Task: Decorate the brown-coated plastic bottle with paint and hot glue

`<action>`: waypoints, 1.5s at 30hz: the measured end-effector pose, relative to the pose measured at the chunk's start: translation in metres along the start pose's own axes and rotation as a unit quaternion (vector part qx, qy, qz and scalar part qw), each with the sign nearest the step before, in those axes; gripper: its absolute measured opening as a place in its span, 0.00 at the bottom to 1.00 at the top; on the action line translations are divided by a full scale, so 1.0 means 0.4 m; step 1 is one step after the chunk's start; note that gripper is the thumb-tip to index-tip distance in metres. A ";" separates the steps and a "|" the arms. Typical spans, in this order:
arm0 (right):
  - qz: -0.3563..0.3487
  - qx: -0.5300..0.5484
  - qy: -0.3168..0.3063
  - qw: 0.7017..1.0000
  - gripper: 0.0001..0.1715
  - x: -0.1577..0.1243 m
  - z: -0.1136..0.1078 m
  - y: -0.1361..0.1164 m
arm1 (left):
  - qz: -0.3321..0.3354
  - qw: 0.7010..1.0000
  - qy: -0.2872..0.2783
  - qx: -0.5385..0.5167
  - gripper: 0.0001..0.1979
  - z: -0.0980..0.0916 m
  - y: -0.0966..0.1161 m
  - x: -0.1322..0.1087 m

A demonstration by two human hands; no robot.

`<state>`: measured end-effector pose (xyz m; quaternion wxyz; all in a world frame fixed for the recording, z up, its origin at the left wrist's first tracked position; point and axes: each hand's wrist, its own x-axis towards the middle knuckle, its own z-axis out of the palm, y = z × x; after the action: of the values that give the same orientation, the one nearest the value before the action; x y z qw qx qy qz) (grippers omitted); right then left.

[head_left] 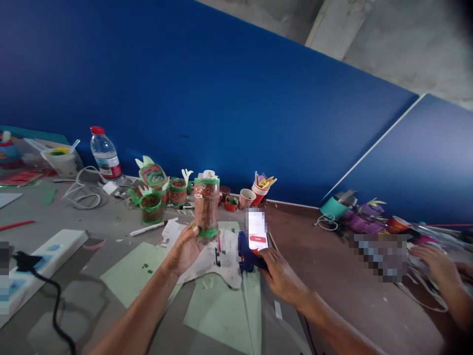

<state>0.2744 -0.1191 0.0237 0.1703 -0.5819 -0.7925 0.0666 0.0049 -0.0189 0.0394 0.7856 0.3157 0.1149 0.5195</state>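
Note:
My left hand (185, 249) is closed round the lower part of a brown-wrapped plastic bottle (206, 204) with green bands at top and bottom, held upright above the table. My right hand (279, 276) grips a blue glue gun (246, 251) that rests low over white paper, its nozzle end near a phone (257, 229) with a lit screen. Pale green paper sheets (221, 310) lie under both hands.
Similar decorated jars (151, 207), paper cups (247, 198), a water bottle (106, 158), a white marker (150, 228) and a power strip (40, 261) with a black cable stand about. Another person's hand (438, 264) rests at the right among purple and teal craft items. A blue wall backs the table.

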 end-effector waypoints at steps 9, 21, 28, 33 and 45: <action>0.020 -0.072 -0.066 0.995 0.14 0.046 -0.051 -0.055 | -0.003 1.000 -0.015 -0.004 0.14 -0.004 -0.001 -0.001; -0.040 -0.155 -0.136 0.978 0.11 0.224 0.030 -0.156 | 0.007 1.000 -0.022 -0.001 0.14 -0.011 -0.006 0.002; -0.061 -0.161 -0.155 0.973 0.08 0.215 -0.004 -0.146 | 0.010 1.000 -0.028 0.000 0.16 -0.021 -0.005 0.006; -0.060 -0.153 -0.150 0.975 0.08 0.213 0.001 -0.153 | 0.010 1.000 -0.016 -0.007 0.16 -0.010 -0.003 0.005; -0.084 -0.115 -0.191 0.971 0.08 0.197 0.063 -0.197 | 0.005 1.000 -0.015 -0.022 0.20 0.011 -0.003 0.001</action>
<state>0.1740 -0.0670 0.0393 -0.0470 -0.5051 -0.8589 0.0707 0.0081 -0.0206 0.0421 0.7916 0.3070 0.0898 0.5207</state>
